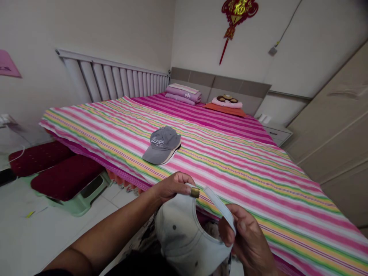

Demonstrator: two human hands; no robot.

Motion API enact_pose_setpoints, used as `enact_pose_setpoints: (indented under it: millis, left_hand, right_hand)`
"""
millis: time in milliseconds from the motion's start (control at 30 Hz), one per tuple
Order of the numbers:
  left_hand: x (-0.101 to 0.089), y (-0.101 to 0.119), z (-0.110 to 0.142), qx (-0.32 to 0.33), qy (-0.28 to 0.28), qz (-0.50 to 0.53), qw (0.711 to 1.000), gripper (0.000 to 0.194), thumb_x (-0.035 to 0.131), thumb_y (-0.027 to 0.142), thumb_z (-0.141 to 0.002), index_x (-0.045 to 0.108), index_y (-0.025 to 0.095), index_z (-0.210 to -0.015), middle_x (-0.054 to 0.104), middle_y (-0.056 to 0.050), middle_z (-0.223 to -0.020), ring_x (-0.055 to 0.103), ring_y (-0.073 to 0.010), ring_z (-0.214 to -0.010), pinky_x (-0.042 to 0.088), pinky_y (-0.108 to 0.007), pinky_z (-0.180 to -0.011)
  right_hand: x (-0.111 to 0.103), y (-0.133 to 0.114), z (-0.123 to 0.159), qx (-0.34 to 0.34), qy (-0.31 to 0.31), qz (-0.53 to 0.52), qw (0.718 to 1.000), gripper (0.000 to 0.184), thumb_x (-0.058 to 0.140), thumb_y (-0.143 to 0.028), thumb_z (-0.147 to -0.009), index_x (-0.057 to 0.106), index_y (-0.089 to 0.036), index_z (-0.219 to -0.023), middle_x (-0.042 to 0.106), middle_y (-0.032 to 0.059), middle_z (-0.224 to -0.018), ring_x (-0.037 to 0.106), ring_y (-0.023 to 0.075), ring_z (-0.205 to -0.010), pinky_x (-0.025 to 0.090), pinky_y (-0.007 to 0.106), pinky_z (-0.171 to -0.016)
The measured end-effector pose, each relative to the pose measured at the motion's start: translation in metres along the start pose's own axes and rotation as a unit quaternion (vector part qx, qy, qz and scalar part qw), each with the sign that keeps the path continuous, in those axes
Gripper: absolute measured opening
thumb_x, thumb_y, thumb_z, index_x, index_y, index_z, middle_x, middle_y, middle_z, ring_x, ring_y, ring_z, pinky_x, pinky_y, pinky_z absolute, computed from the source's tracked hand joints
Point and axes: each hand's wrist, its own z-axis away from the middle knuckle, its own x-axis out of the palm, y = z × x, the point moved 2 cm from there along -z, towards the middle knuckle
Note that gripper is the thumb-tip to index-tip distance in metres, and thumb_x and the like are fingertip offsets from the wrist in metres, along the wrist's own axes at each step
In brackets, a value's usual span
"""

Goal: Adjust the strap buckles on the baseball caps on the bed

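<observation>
My left hand (171, 188) is closed in a pinch on the back strap of a white cap (184, 237), right by its small brass buckle (194, 192). My right hand (248, 239) grips the loose end of the same strap (220, 207). I hold the cap low, in front of the bed's near edge, with its back opening facing up. A grey cap (162, 144) with white lettering lies alone on the striped bedspread (258, 168), apart from both hands.
Folded purple bedding (184, 93) and a pink pillow (227, 102) lie by the headboard. Two dark red cushioned stools (66, 177) stand on the floor to the left. A wardrobe (339, 134) is at right, and a white nightstand (277, 133) stands beside the bed.
</observation>
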Motion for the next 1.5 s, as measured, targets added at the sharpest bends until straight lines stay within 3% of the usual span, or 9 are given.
enact_pose_setpoints:
  millis: [133,267,500,600,900,1133,1500]
  left_hand:
    - [0.000,0.000,0.001,-0.009,-0.034,0.010,0.999,0.029,0.079,0.027,-0.042,0.067,0.010,-0.062,0.062,-0.003,-0.051,0.049,-0.0073,-0.039,0.036,-0.017,-0.040]
    - [-0.002,0.001,0.001,-0.021,-0.047,0.016,0.999,0.031,0.079,0.028,-0.043,0.067,0.009,-0.063,0.060,-0.002,-0.050,0.046,-0.0066,-0.037,0.034,-0.017,-0.038]
    - [-0.002,0.005,-0.002,0.037,-0.094,-0.019,0.995,0.032,0.078,0.035,-0.048,0.066,0.009,-0.062,0.060,-0.005,-0.061,0.052,-0.0100,-0.053,0.039,-0.020,-0.050]
    - [0.001,0.005,-0.001,0.023,-0.117,-0.024,0.993,0.029,0.076,0.034,-0.053,0.066,0.009,-0.063,0.062,-0.007,-0.062,0.055,-0.0126,-0.055,0.041,-0.023,-0.052]
    - [0.000,0.004,0.003,-0.021,-0.098,-0.035,0.994,0.037,0.078,0.038,-0.047,0.065,0.008,-0.064,0.059,-0.004,-0.053,0.050,-0.0085,-0.043,0.037,-0.019,-0.042]
    - [0.000,0.004,0.004,-0.027,-0.097,-0.037,0.994,0.034,0.078,0.034,-0.048,0.064,0.009,-0.065,0.058,-0.001,-0.053,0.046,-0.0057,-0.040,0.032,-0.016,-0.038]
    - [0.000,0.007,0.004,-0.031,-0.104,-0.044,0.993,0.030,0.077,0.031,-0.052,0.065,0.009,-0.068,0.057,0.000,-0.053,0.044,-0.0050,-0.041,0.032,-0.016,-0.040]
  right_hand:
    - [0.008,-0.004,-0.004,-0.006,0.007,0.007,1.000,0.019,0.070,-0.033,-0.065,0.059,-0.017,-0.068,0.055,-0.0008,-0.045,0.043,0.0084,-0.038,0.031,0.020,-0.040]
    - [0.013,-0.014,-0.007,-0.006,0.012,-0.013,1.000,0.020,0.068,-0.031,-0.066,0.062,-0.020,-0.081,0.058,-0.0009,-0.052,0.043,0.0067,-0.035,0.027,0.018,-0.036]
    - [0.018,-0.021,-0.012,-0.002,0.056,0.065,0.996,0.024,0.073,-0.035,-0.061,0.057,-0.017,-0.063,0.041,-0.0065,-0.034,0.029,0.0031,-0.032,0.017,0.017,-0.036]
    - [0.025,-0.022,-0.014,0.018,0.077,0.095,0.992,0.026,0.072,-0.036,-0.060,0.056,-0.016,-0.063,0.035,-0.0084,-0.033,0.023,0.0026,-0.031,0.012,0.018,-0.035]
    - [0.033,-0.020,-0.020,0.022,0.109,0.152,0.982,0.030,0.070,-0.039,-0.062,0.051,-0.016,-0.061,0.033,-0.0095,-0.034,0.021,0.0028,-0.032,0.011,0.019,-0.035]
    - [0.041,-0.018,-0.022,0.042,0.095,0.170,0.980,0.031,0.069,-0.040,-0.063,0.050,-0.016,-0.061,0.033,-0.0097,-0.036,0.021,0.0024,-0.033,0.011,0.018,-0.035]
    - [0.034,-0.019,-0.020,0.037,0.073,0.237,0.968,0.029,0.066,-0.041,-0.066,0.052,-0.016,-0.062,0.033,-0.0081,-0.042,0.021,0.0033,-0.037,0.014,0.018,-0.035]
